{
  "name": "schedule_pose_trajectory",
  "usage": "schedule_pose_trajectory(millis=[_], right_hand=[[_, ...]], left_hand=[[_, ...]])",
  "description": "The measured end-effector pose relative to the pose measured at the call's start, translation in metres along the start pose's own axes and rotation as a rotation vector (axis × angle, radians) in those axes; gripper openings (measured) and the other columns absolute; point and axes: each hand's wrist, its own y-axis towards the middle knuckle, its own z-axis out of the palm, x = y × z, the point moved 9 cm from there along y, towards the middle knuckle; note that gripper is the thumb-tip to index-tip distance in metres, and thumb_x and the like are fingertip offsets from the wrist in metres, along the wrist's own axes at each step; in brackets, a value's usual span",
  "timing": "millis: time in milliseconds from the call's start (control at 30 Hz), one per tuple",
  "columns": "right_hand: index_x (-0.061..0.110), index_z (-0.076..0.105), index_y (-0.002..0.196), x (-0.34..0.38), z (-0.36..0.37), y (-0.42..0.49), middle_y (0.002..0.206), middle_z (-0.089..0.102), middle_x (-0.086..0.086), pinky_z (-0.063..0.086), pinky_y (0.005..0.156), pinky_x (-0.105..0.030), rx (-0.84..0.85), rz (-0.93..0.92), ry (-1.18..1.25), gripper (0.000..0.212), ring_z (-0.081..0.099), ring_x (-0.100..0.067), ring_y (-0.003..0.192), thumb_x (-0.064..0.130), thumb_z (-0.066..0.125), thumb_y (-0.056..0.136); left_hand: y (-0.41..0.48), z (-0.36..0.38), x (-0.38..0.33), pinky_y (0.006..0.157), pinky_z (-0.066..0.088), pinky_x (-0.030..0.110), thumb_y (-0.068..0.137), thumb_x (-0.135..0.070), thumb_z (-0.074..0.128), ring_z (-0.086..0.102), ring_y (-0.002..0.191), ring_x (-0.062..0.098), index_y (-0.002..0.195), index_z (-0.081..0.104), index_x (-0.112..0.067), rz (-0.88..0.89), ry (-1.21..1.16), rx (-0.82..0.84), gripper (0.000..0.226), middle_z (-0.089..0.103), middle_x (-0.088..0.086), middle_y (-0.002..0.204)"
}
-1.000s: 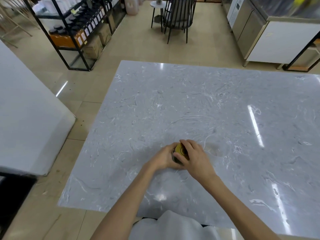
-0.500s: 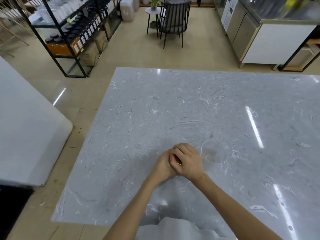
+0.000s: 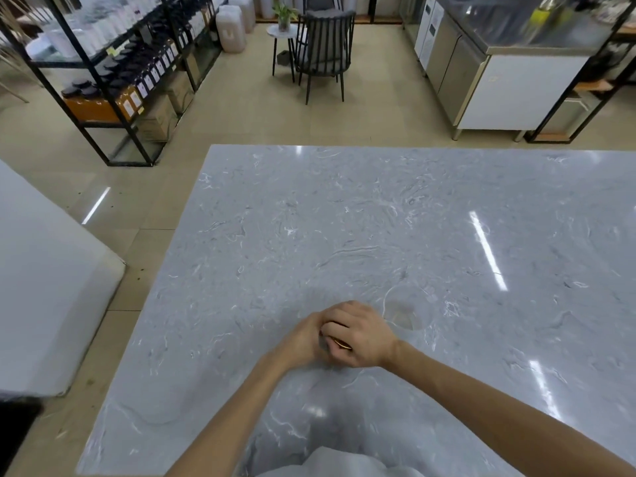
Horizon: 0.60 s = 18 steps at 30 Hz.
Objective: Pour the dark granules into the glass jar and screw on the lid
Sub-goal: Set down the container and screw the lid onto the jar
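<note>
Both my hands are wrapped around a small glass jar on the grey marble table (image 3: 378, 218). My left hand (image 3: 301, 339) grips the jar's body from the left. My right hand (image 3: 361, 333) covers the top, closed on the gold lid (image 3: 342, 344), of which only a thin edge shows. The jar itself is almost fully hidden by my fingers. Just to the right stands an empty clear glass cup (image 3: 402, 309), apart from my right hand.
The table's left edge drops to a tiled floor. A white counter (image 3: 44, 297) stands at the left. Beyond the table are a black shelf rack with bottles (image 3: 130, 74), a dark chair (image 3: 323, 49) and a steel cabinet (image 3: 499, 80).
My right hand has turned over the lid, covering nearly all of the gold top that showed a second ago. The view has tilted up, so hands sit lower in frame.
</note>
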Motion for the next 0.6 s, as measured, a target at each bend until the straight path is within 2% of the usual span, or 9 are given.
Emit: schedule_pose_trajectory(millis=[67, 167, 233, 300, 367, 433, 467, 533, 600], right_hand=[[0.013, 0.069, 0.079, -0.003, -0.001, -0.002, 0.091, 0.07, -0.004, 0.049, 0.07, -0.033, -0.072, 0.064, -0.018, 0.008, 0.066, -0.025, 0.082, 0.018, 0.064, 0.081], [0.014, 0.069, 0.077, -0.008, -0.001, -0.004, 0.089, 0.069, -0.002, 0.048, 0.063, -0.034, -0.153, 0.176, -0.028, 0.006, 0.064, -0.023, 0.079, 0.018, 0.065, 0.08], [0.013, 0.069, 0.077, -0.009, -0.001, -0.005, 0.087, 0.069, -0.002, 0.048, 0.062, -0.035, -0.174, 0.236, -0.054, 0.007, 0.064, -0.024, 0.078, 0.018, 0.065, 0.08], [0.013, 0.07, 0.078, -0.01, -0.001, -0.006, 0.087, 0.07, -0.003, 0.049, 0.062, -0.036, -0.173, 0.285, -0.094, 0.007, 0.066, -0.025, 0.079, 0.018, 0.066, 0.08], [0.013, 0.07, 0.077, -0.01, -0.003, -0.006, 0.086, 0.07, -0.003, 0.049, 0.063, -0.036, -0.172, 0.346, -0.134, 0.009, 0.066, -0.025, 0.079, 0.019, 0.065, 0.08], [0.013, 0.069, 0.075, -0.008, -0.003, -0.005, 0.083, 0.07, -0.001, 0.05, 0.063, -0.036, -0.162, 0.428, -0.162, 0.011, 0.066, -0.023, 0.079, 0.02, 0.063, 0.08], [0.013, 0.069, 0.074, -0.007, -0.002, -0.004, 0.082, 0.069, -0.001, 0.05, 0.063, -0.036, -0.149, 0.473, -0.165, 0.012, 0.066, -0.023, 0.079, 0.021, 0.062, 0.081], [0.014, 0.068, 0.075, -0.005, -0.002, -0.004, 0.082, 0.067, 0.0, 0.049, 0.064, -0.036, -0.123, 0.528, -0.14, 0.013, 0.064, -0.023, 0.078, 0.022, 0.06, 0.082], [0.015, 0.069, 0.081, -0.001, -0.004, -0.002, 0.088, 0.067, 0.0, 0.049, 0.068, -0.035, -0.083, 0.436, -0.079, 0.011, 0.064, -0.023, 0.082, 0.023, 0.062, 0.084]], left_hand=[[-0.007, 0.0, -0.002, 0.059, 0.04, 0.001, 0.07, -0.041, 0.062, 0.063, 0.075, -0.008, 0.095, 0.06, -0.04, -0.013, -0.032, -0.119, 0.026, 0.062, -0.034, 0.08], [-0.014, -0.004, -0.004, 0.063, 0.041, -0.002, 0.071, -0.04, 0.065, 0.058, 0.087, -0.022, 0.096, 0.054, -0.058, -0.052, -0.08, -0.226, 0.033, 0.058, -0.045, 0.096], [-0.015, -0.006, -0.006, 0.062, 0.039, -0.002, 0.071, -0.041, 0.063, 0.056, 0.084, -0.024, 0.096, 0.054, -0.051, -0.059, -0.059, -0.26, 0.028, 0.056, -0.047, 0.094], [-0.016, -0.004, -0.011, 0.057, 0.04, 0.0, 0.071, -0.041, 0.059, 0.058, 0.078, -0.02, 0.093, 0.056, -0.043, -0.069, -0.076, -0.287, 0.022, 0.06, -0.041, 0.086], [-0.017, -0.002, -0.014, 0.054, 0.043, 0.008, 0.072, -0.043, 0.056, 0.064, 0.07, -0.005, 0.081, 0.058, -0.035, -0.086, -0.073, -0.308, 0.012, 0.065, -0.021, 0.072], [-0.017, -0.001, -0.012, 0.055, 0.052, 0.021, 0.072, -0.045, 0.051, 0.065, 0.067, 0.005, 0.079, 0.064, -0.027, -0.088, -0.069, -0.331, 0.023, 0.066, -0.01, 0.07], [-0.017, 0.0, -0.01, 0.056, 0.051, 0.018, 0.072, -0.046, 0.05, 0.065, 0.069, 0.004, 0.08, 0.063, -0.029, -0.09, -0.085, -0.322, 0.023, 0.066, -0.013, 0.07], [-0.017, 0.0, -0.008, 0.055, 0.044, 0.006, 0.071, -0.046, 0.052, 0.062, 0.077, -0.01, 0.086, 0.057, -0.047, -0.082, -0.105, -0.263, 0.016, 0.065, -0.03, 0.078], [-0.019, 0.002, -0.005, 0.058, 0.042, 0.002, 0.071, -0.041, 0.061, 0.06, 0.08, -0.018, 0.086, 0.053, -0.059, -0.053, -0.122, -0.181, 0.024, 0.06, -0.044, 0.089]])
